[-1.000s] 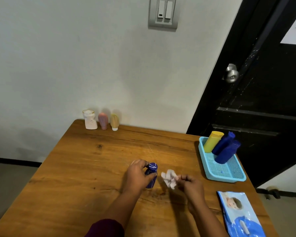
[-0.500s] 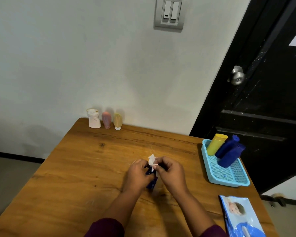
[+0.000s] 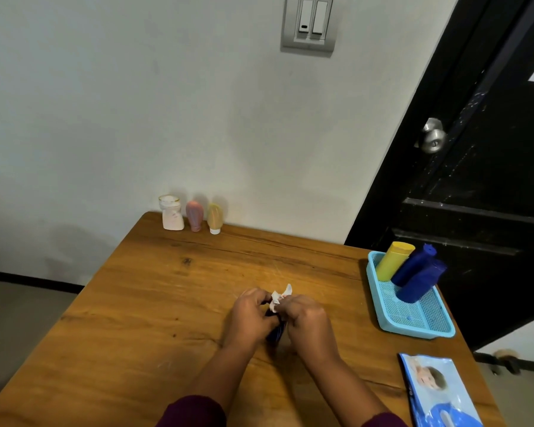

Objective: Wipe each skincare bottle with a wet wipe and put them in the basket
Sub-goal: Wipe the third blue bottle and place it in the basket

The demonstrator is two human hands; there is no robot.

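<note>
At the middle of the wooden table (image 3: 136, 318), my left hand (image 3: 250, 318) grips a small dark blue bottle (image 3: 276, 332), mostly hidden between both hands. My right hand (image 3: 305, 322) pinches a crumpled white wet wipe (image 3: 279, 298) against the bottle's top. A light blue basket (image 3: 413, 322) at the right edge holds a yellow bottle (image 3: 393, 261) and two dark blue bottles (image 3: 420, 278) leaning toward the door. At the table's far edge by the wall stand a white bottle (image 3: 170, 212), a pink tube (image 3: 195, 215) and a beige tube (image 3: 215, 217).
A blue wet-wipe pack (image 3: 438, 392) lies at the near right corner. A black door (image 3: 475, 180) with a metal knob stands right behind the basket. The white wall closes the table's far side.
My right hand brought the wipe from beside the bottle onto its top and now rubs there. My left hand kept its hold on the bottle.
</note>
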